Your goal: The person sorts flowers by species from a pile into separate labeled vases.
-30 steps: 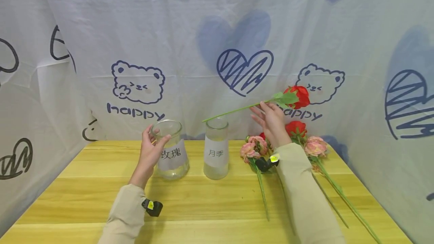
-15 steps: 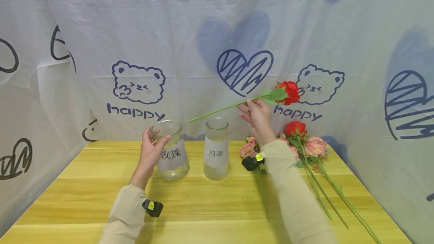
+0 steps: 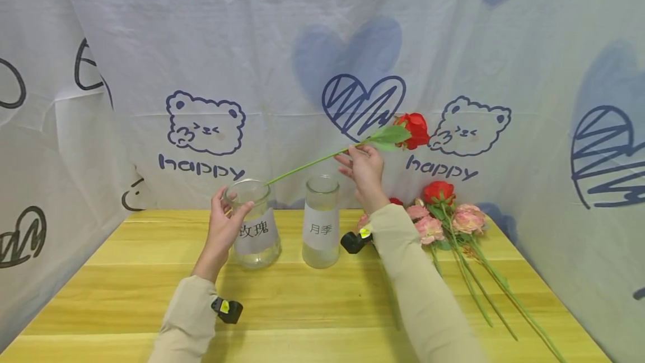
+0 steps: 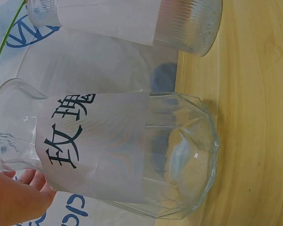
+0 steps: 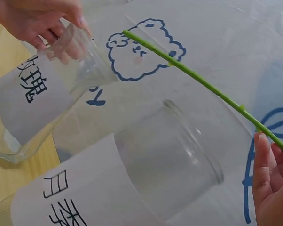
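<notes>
Your left hand (image 3: 224, 228): it curls around the neck of the wide glass vase (image 3: 253, 223), thumb on the rim; the vase stands on the tabletop (image 3: 126, 273)
Wide glass vase label: white paper with dark writing
Tall glass jar (image 3: 321, 221): it stands just beside the wide vase, on its right
Your right hand (image 3: 364, 170): it pinches the green stem of the red rose (image 3: 413, 129) up in the air
Red rose: the bloom is high by the cloth wall, and the stem tip is right over the wide vase's mouth
Flower pile (image 3: 443, 212): pink and red flowers lie on the tabletop at the right
</notes>
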The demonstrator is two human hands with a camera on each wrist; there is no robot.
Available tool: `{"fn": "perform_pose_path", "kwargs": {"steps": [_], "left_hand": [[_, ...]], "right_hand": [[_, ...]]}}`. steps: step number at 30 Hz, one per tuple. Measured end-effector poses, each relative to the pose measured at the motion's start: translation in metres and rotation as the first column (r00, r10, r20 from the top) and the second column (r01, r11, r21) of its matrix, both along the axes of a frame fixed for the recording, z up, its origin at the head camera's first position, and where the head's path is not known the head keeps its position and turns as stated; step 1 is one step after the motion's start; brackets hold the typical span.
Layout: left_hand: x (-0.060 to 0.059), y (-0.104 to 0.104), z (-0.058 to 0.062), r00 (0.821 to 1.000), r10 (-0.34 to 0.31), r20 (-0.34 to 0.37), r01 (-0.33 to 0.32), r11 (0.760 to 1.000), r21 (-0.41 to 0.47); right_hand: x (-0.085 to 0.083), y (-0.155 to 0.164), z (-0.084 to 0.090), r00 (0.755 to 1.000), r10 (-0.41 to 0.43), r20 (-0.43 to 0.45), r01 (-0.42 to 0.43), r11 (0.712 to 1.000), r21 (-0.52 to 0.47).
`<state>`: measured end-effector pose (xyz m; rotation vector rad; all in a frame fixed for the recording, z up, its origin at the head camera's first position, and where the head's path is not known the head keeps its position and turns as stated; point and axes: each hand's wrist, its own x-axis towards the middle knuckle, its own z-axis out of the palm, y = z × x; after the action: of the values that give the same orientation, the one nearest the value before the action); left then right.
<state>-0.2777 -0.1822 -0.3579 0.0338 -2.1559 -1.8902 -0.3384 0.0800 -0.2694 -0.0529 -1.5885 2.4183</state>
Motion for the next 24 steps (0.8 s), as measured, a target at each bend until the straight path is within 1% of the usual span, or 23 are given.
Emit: {"fn": "perform_pose_path", "kwargs": {"steps": [8,12,19,24], "left_hand": [[0.001,0.0,-0.001,1.0,-0.009,-0.005,0.009,1.0,0.005],[0.0,0.0,-0.003,1.0,-0.014,-0.007,0.014,1.0,0.011],[0.001,0.0,-0.003,1.0,-0.011,-0.013,0.011,1.0,0.008],[0.001,0.0,-0.002,1.0,-0.01,-0.013,0.01,1.0,0.004]], "right_hand": [[0.001,-0.021,-0.002,1.0,0.002,-0.011,-0.002,1.0,0.027],[0.0,-0.029,-0.005,1.0,-0.022,-0.013,0.023,0.998,0.052],[-0.001,-0.039,-0.004,0.999,-0.04,-0.012,0.041,0.987,0.153],[-0.002,-0.046,-0.001,0.999,-0.031,-0.035,0.039,0.971,0.238]]}}
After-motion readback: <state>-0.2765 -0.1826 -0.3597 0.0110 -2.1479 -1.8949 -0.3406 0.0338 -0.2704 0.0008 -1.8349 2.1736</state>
